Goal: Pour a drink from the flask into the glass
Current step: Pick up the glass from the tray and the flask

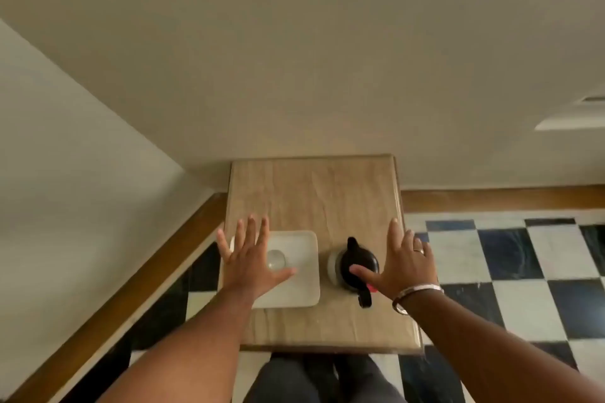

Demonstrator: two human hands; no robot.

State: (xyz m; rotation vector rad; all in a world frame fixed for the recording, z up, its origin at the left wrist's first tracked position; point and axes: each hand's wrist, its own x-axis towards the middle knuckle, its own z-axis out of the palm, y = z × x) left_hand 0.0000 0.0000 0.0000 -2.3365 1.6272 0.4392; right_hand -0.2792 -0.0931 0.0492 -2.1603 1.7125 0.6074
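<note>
Both hands are held flat above the table (pixel 314 193), fingers spread, nothing gripped. The left hand (pixel 252 258) is seen over the glass (pixel 276 260), which stands on a white square plate (pixel 304 285). The right hand (pixel 402 265) is seen beside and partly over the black flask (pixel 355 263), right of the plate.

Single head cam, looking steeply down & fwd from close above small table (pixel 314 193) by wall.
</note>
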